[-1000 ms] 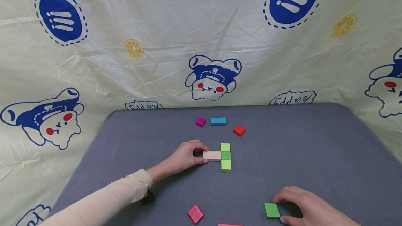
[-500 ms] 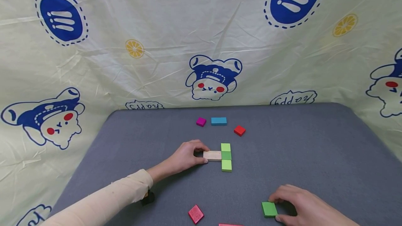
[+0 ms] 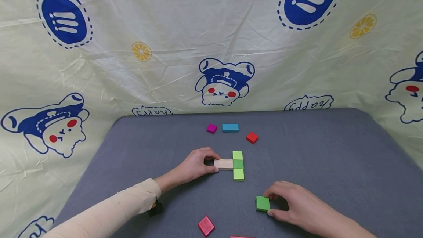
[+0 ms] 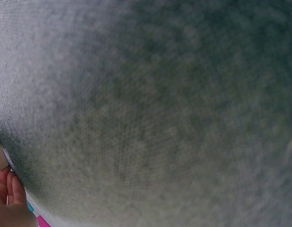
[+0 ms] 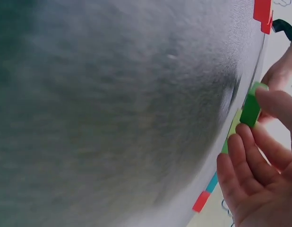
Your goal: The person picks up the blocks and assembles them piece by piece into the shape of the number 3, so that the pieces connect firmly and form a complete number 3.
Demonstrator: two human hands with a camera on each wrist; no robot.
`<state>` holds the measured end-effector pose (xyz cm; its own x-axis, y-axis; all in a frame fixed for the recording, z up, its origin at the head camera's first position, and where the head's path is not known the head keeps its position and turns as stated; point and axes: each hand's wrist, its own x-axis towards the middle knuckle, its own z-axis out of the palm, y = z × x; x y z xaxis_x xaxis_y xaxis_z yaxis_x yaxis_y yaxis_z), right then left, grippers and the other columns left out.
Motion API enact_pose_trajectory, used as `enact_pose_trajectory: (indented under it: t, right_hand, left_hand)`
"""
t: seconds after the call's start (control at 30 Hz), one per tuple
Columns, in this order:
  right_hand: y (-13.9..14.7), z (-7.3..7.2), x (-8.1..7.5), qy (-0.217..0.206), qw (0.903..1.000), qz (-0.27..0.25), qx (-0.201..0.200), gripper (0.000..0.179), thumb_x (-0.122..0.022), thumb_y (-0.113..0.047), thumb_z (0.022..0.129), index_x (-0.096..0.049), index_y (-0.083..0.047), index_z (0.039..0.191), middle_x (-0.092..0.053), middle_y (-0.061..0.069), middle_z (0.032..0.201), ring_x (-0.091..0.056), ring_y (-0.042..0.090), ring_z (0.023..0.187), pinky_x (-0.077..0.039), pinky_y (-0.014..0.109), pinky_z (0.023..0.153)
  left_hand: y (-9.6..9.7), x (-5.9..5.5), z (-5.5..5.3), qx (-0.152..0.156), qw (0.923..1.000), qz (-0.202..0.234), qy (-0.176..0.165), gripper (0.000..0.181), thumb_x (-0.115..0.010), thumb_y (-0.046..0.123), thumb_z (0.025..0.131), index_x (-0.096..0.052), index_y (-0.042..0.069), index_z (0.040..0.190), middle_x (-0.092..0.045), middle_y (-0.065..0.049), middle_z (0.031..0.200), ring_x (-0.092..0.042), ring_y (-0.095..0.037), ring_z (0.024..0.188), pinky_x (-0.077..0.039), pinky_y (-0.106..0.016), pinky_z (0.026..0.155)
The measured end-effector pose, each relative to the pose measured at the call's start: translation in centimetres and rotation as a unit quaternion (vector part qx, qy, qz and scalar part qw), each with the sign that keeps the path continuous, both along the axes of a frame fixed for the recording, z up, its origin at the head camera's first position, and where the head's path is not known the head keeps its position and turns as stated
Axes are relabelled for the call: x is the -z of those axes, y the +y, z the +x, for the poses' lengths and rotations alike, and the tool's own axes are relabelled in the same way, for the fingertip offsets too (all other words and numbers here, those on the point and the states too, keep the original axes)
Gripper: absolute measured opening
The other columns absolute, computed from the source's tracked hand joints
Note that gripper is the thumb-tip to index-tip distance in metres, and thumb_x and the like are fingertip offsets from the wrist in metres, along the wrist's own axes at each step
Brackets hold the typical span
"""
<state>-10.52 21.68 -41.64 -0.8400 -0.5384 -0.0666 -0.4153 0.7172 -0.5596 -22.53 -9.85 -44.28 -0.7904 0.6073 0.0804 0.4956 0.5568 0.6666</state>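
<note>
My left hand (image 3: 198, 163) pinches the left end of a pale wooden block (image 3: 223, 164) between thumb and fingers. The block's right end meets a short column of green blocks: a darker green one (image 3: 238, 164) in the middle, a light green one (image 3: 237, 155) above it and another light green block (image 3: 238, 175) below. Lower right, my right hand (image 3: 294, 203) pinches a square green block (image 3: 262, 203) by its right side. The right wrist view shows that green block (image 5: 251, 105) between thumb and fingertips. In the left wrist view, the hand (image 4: 12, 201) appears only at the lower left corner.
Toward the far edge of the grey table (image 3: 330, 150) lie a magenta block (image 3: 212, 128), a blue block (image 3: 230, 127) and a red block (image 3: 252, 137). Nearer me are a pinkish-red block (image 3: 206, 226) and a second red piece (image 3: 242, 236), mostly cut off by the frame.
My right hand has carried the square green block leftward and farther from me, closer to the green column. The left hand and the wooden block have stayed in place.
</note>
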Motion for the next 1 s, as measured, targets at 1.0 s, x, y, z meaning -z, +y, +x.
enact_pose_trajectory:
  t: [1.0]
  right_hand:
    - [-5.4, -2.8, 0.8, 0.037, 0.998, -0.009, 0.05, 0.027, -0.084, -0.025, 0.077, -0.066, -0.022, 0.096, -0.056, -0.016, 0.087, -0.052, 0.003, 0.08, -0.048, 0.028, 0.07]
  left_hand:
    - [-0.1, 0.1, 0.0, 0.01, 0.9998, 0.001, 0.017, 0.026, -0.077, 0.015, 0.086, -0.072, 0.013, 0.111, -0.063, 0.006, 0.101, -0.056, -0.012, 0.094, -0.047, -0.028, 0.085]
